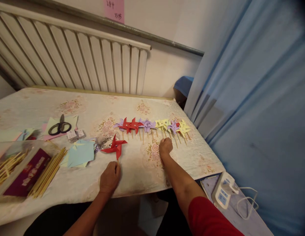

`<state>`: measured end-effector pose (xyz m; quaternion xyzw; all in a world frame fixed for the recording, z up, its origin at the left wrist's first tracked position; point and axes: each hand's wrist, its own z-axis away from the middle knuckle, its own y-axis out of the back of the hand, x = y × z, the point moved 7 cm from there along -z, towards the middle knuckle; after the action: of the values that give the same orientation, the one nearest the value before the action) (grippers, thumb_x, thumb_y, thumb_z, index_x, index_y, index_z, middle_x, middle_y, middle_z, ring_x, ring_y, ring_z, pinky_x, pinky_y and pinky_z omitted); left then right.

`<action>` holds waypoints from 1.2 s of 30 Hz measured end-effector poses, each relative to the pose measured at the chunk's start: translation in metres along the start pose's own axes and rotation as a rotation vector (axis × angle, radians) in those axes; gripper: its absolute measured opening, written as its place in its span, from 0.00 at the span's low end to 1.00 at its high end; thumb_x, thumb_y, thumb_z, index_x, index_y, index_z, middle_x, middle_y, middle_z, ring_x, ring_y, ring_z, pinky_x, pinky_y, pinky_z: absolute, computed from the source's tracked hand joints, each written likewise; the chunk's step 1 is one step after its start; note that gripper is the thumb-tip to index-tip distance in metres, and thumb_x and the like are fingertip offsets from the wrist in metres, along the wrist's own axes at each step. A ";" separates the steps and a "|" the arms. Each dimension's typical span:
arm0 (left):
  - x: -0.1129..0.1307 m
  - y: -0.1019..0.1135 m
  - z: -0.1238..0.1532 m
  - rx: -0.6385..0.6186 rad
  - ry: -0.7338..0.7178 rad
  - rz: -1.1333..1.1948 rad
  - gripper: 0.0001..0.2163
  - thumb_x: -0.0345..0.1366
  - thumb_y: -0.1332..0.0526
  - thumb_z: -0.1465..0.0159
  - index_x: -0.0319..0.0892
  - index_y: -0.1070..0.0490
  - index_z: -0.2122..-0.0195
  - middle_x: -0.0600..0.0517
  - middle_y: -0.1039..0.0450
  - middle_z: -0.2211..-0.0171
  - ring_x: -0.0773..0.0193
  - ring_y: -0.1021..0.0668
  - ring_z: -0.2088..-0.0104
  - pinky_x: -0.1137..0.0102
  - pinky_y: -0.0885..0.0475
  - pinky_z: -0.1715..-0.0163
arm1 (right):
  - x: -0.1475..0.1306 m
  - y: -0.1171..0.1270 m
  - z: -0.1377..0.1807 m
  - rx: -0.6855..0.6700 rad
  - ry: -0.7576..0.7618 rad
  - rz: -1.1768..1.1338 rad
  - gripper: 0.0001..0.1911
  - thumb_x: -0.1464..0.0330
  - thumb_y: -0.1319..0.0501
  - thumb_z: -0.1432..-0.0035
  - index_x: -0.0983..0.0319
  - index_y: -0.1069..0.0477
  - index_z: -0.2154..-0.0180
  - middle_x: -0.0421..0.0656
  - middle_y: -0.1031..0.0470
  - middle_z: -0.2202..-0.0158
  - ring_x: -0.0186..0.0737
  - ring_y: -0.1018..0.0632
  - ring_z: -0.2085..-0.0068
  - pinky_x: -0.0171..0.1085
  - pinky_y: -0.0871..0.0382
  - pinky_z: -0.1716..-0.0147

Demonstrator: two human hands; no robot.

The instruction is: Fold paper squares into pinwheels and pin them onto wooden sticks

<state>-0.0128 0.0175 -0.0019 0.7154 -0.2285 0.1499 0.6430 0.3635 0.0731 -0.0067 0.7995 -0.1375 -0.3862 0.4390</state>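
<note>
A red paper pinwheel (116, 146) stands over the table's front part, its short visible length of stick running down into my left hand (110, 178), which is closed around it. My right hand (166, 146) is closed just below a row of finished pinwheels; whether a stick is inside its fingers is hidden. In that row lie red pinwheels (135, 125), a purple pinwheel (147, 125), a yellow pinwheel (162, 124) and another yellow one at the right end, sticks pointing towards me. A small pile of metal pins (105, 142) lies behind the red pinwheel.
Blue paper squares (81, 153), small white boxes (75, 135) and black scissors (60, 126) on coloured paper lie left. Wooden sticks (47, 172) rest by a plastic bag (28, 175). A radiator (93, 62) stands behind; a power strip (224, 190) and blue curtain (250, 98) are right.
</note>
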 end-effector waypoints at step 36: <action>0.002 0.001 0.005 -0.022 0.039 0.002 0.11 0.38 0.52 0.28 0.43 0.36 0.66 0.49 0.30 0.66 0.61 0.27 0.67 0.67 0.42 0.67 | -0.130 -0.020 0.083 -0.458 0.266 -0.167 0.08 0.71 0.42 0.40 0.62 0.24 0.68 0.43 0.20 0.68 0.37 0.23 0.65 0.32 0.36 0.64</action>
<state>-0.0124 0.0126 -0.0008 0.7048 -0.2184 0.1622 0.6551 0.2132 0.1074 0.0157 0.7316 0.0786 -0.3337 0.5893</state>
